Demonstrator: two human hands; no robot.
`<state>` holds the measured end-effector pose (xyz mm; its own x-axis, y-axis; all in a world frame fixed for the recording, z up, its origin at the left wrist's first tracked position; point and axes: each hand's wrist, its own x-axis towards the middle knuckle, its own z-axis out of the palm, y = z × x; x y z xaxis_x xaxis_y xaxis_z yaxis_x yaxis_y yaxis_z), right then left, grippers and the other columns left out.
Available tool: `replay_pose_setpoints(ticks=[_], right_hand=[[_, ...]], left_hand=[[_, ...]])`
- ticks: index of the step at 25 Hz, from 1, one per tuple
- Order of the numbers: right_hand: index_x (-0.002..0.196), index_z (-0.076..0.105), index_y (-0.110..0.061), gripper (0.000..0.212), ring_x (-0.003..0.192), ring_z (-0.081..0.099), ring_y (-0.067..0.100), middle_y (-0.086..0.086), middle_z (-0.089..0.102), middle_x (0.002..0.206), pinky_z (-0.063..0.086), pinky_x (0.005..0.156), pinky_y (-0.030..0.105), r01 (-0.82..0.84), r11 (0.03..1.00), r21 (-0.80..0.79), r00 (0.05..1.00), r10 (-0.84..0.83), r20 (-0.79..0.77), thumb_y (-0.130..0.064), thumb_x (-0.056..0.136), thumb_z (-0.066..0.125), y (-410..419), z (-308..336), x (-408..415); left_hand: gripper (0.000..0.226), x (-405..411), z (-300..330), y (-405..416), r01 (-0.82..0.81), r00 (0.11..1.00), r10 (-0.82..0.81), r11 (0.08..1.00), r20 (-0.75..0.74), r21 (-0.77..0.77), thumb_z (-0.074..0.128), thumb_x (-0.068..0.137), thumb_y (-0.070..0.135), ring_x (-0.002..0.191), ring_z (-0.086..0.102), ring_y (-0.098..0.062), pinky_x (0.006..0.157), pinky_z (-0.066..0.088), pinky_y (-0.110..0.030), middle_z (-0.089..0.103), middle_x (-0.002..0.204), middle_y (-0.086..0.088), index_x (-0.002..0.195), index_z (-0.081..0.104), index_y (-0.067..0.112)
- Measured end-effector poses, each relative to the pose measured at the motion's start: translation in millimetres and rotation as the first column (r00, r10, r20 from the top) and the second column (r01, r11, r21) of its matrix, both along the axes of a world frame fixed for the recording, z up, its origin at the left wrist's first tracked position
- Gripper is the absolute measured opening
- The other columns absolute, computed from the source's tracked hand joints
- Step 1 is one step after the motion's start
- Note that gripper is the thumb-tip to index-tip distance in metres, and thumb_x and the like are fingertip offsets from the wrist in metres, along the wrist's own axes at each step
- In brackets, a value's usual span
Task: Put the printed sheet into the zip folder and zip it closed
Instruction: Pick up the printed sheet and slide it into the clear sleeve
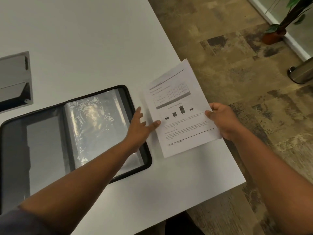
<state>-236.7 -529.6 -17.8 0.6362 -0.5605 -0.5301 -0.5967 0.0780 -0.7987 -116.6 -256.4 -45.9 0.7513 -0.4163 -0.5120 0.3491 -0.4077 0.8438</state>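
Note:
The black zip folder lies open flat on the white table, with clear plastic sleeves on its right half. The printed sheet, white with a table, a bar chart and text, is over the table's right edge, just right of the folder. My right hand grips the sheet's right edge, thumb on top. My left hand reaches across the folder's right side with fingers spread, its thumb tip touching the sheet's left edge.
A grey cable box with an open flap is set into the table at the far left. Beyond the table's right edge is patterned carpet, with a potted plant and a metal bin at the far right.

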Motion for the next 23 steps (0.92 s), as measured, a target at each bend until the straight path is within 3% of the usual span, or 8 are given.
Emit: replay_pose_setpoints(ticks=[3, 5, 8, 12, 15, 17, 20, 23], right_hand=[[0.100, 0.072, -0.023, 0.024, 0.090, 0.075, 0.023, 0.002, 0.078, 0.100, 0.059, 0.078, 0.041, -0.020, 0.995, 0.102, 0.994, 0.009, 0.106, -0.006, 0.098, 0.056, 25.7, 13.4, 16.2], [0.102, 0.071, -0.023, 0.023, 0.093, 0.075, 0.023, 0.001, 0.078, 0.102, 0.058, 0.081, 0.040, -0.071, 0.990, 0.124, 0.988, 0.053, 0.147, -0.006, 0.098, 0.056, 56.3, 17.6, 35.9], [0.105, 0.070, -0.024, 0.022, 0.094, 0.074, 0.023, 0.000, 0.078, 0.102, 0.058, 0.083, 0.039, -0.146, 0.981, 0.126, 0.973, 0.120, 0.197, -0.007, 0.099, 0.056, 108.5, 22.0, 67.6], [0.108, 0.068, -0.024, 0.023, 0.096, 0.074, 0.023, 0.000, 0.078, 0.105, 0.059, 0.083, 0.037, -0.252, 0.955, 0.154, 0.947, 0.211, 0.241, -0.007, 0.100, 0.055, 177.5, 27.4, 112.2], [0.112, 0.065, -0.019, 0.022, 0.099, 0.073, 0.022, 0.002, 0.076, 0.110, 0.059, 0.086, 0.040, -0.328, 0.921, 0.211, 0.932, 0.280, 0.228, -0.006, 0.100, 0.053, 219.5, 30.0, 144.1], [0.116, 0.064, -0.017, 0.024, 0.099, 0.073, 0.022, 0.004, 0.075, 0.114, 0.058, 0.089, 0.045, -0.373, 0.896, 0.241, 0.921, 0.326, 0.213, -0.004, 0.098, 0.055, 239.3, 33.5, 164.4], [0.124, 0.061, -0.018, 0.031, 0.102, 0.072, 0.023, 0.002, 0.074, 0.115, 0.058, 0.091, 0.048, -0.422, 0.870, 0.254, 0.898, 0.362, 0.251, -0.004, 0.096, 0.060, 260.0, 41.5, 195.7], [0.123, 0.063, -0.019, 0.033, 0.105, 0.071, 0.022, 0.001, 0.074, 0.116, 0.056, 0.094, 0.048, -0.435, 0.885, 0.164, 0.881, 0.381, 0.281, -0.002, 0.096, 0.060, 269.9, 49.1, 226.3]], left_hand=[[0.067, 19.6, 20.0, 27.0, -0.229, 0.917, 0.108, 0.931, -0.385, -0.284, 0.074, 0.089, 0.030, 0.115, 0.068, -0.025, 0.084, 0.060, -0.040, 0.069, 0.129, -0.003, 0.147, 0.042, 0.017], [0.038, 33.3, 30.7, 51.0, -0.279, 0.883, 0.089, 0.889, -0.462, -0.362, 0.062, 0.099, 0.025, 0.112, 0.070, -0.030, 0.079, 0.061, -0.041, 0.073, 0.123, -0.007, 0.135, 0.057, 0.015], [0.029, 54.8, 40.9, 92.0, -0.415, 0.847, 0.216, 0.840, -0.485, -0.350, 0.053, 0.103, 0.015, 0.109, 0.071, -0.030, 0.078, 0.061, -0.045, 0.073, 0.122, -0.009, 0.132, 0.059, 0.014], [0.027, 83.5, 48.8, 160.9, -0.519, 0.825, 0.399, 0.816, -0.401, -0.255, 0.046, 0.105, 0.008, 0.105, 0.073, -0.028, 0.078, 0.061, -0.044, 0.076, 0.115, -0.007, 0.128, 0.060, 0.016], [0.027, 98.2, 53.8, 202.2, -0.529, 0.844, 0.486, 0.827, -0.229, -0.193, 0.047, 0.105, 0.009, 0.109, 0.071, -0.026, 0.086, 0.058, -0.042, 0.076, 0.114, 0.000, 0.122, 0.063, 0.020], [0.025, 107.4, 58.5, 221.7, -0.510, 0.860, 0.504, 0.840, -0.082, -0.187, 0.048, 0.104, 0.010, 0.107, 0.071, -0.017, 0.088, 0.057, -0.035, 0.076, 0.112, 0.007, 0.119, 0.063, 0.024], [0.026, 123.5, 66.6, 240.9, -0.475, 0.864, 0.497, 0.858, 0.080, -0.197, 0.046, 0.105, 0.012, 0.099, 0.070, -0.002, 0.074, 0.056, -0.014, 0.075, 0.107, 0.017, 0.119, 0.060, 0.029], [0.026, 141.8, 73.2, 247.5, -0.452, 0.849, 0.498, 0.857, 0.176, -0.245, 0.045, 0.106, 0.012, 0.105, 0.069, -0.004, 0.079, 0.055, -0.014, 0.074, 0.113, 0.015, 0.121, 0.059, 0.028]])
